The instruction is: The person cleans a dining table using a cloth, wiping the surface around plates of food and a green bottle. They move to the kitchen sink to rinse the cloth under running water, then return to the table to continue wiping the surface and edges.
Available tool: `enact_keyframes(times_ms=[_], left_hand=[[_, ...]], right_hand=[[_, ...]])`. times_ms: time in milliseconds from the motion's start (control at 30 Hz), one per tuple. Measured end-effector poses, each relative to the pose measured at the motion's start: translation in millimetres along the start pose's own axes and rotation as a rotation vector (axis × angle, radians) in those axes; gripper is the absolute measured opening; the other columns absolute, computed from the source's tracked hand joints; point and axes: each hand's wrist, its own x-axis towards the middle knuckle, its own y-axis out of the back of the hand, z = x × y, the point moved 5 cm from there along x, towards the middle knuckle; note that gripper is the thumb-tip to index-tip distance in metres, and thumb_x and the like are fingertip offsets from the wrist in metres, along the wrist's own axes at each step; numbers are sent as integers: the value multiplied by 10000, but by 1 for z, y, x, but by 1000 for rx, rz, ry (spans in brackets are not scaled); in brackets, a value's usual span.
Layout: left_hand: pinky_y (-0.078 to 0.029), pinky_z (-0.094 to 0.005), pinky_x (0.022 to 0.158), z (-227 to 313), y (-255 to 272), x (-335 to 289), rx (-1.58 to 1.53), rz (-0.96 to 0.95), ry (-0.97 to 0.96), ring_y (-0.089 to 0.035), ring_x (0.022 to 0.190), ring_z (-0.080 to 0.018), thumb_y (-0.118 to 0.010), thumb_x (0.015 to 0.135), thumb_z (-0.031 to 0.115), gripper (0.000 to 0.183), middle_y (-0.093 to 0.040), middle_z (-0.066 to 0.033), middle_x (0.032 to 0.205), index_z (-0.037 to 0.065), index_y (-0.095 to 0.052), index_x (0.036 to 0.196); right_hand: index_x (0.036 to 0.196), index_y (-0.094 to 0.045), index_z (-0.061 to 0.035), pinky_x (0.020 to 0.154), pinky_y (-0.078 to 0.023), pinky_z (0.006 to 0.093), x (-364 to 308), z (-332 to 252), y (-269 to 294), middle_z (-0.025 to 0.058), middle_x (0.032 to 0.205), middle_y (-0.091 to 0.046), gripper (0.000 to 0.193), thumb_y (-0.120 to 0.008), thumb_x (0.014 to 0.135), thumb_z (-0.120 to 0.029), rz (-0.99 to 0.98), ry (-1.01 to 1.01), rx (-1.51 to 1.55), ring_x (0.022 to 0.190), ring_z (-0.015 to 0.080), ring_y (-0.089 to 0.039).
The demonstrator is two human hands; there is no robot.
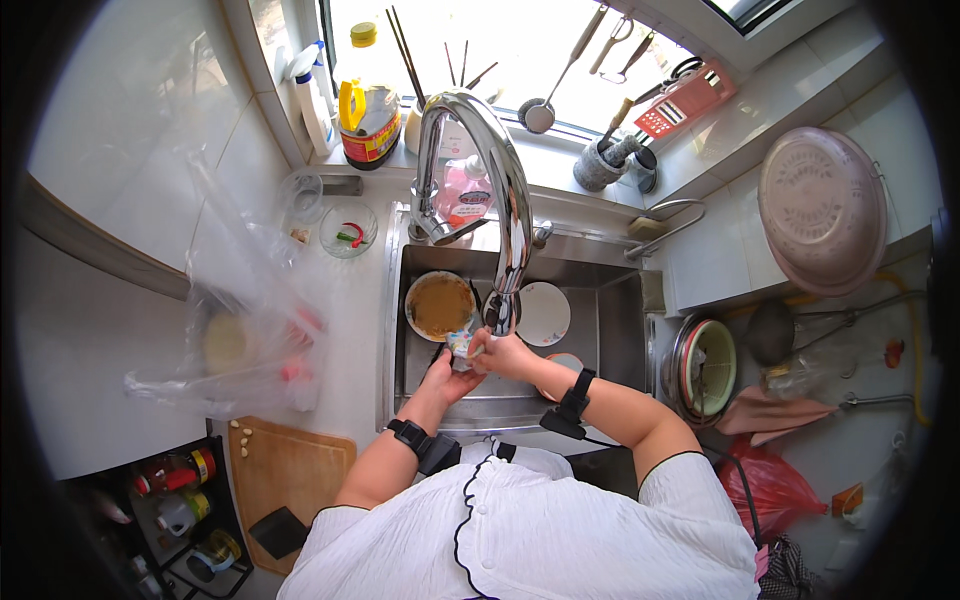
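Note:
Over the sink [620,340], under the tall chrome faucet [515,200], both my hands meet at a small white thing with a coloured pattern [460,342]. My left hand [448,380] holds it from below with curled fingers. My right hand [503,356] has its fingers closed at its right side, just below the spout. Its kind is hard to make out, since my fingers cover part of it. In the sink behind my hands lie a plate with a brown, soiled surface [440,305] and a white plate [545,313]. Another dish [566,372] is partly hidden under my right forearm.
Left of the sink are a clear plastic bag [250,350], a glass bowl [349,232] with chilli peppers and a wooden cutting board [300,460]. A pink soap bottle [466,195] stands behind the faucet. Stacked basins [712,370] stand at the right; a pink basin [820,210] hangs above.

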Motion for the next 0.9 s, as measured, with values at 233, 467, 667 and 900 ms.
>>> enact_keyframes(times_ms=[233, 467, 667, 900], left_hand=[[-499, -427, 815, -5, 2, 47, 432, 2, -19, -591, 932, -302, -286, 1014, 362, 398, -585, -152, 1108, 57, -457, 1206], [-476, -314, 674, -27, -18, 6, 786, -178, 97, -608, 845, -177, -320, 996, 440, 371, -652, -92, 986, 173, -536, 1137], [-532, -392, 792, -23, -24, 8, 588, 36, -9, -599, 825, -227, -366, 1000, 291, 291, -594, -108, 946, 51, -526, 1034], [-357, -228, 462, -31, -32, 40, 275, 80, -26, -462, 643, -151, -378, 995, 180, 207, -500, -107, 856, -16, -434, 1031]], right_hand=[[815, -629, -59, 676, -475, 363, -32, -18, 5, 114, 736, -621, 160, -570, 701, 37, -350, 41, -37, 706, 294, -602], [866, -663, -51, 736, -507, 356, -4, 37, 27, 114, 828, -676, 154, -662, 715, -79, -284, -326, 156, 805, 231, -651], [887, -614, -58, 736, -477, 397, 45, 29, 60, 157, 896, -581, 175, -667, 770, -178, 23, 128, -62, 877, 352, -570], [1012, -521, -63, 719, -469, 448, 118, -36, 136, 173, 843, -599, 154, -502, 893, -158, 182, 330, -231, 818, 383, -585]])
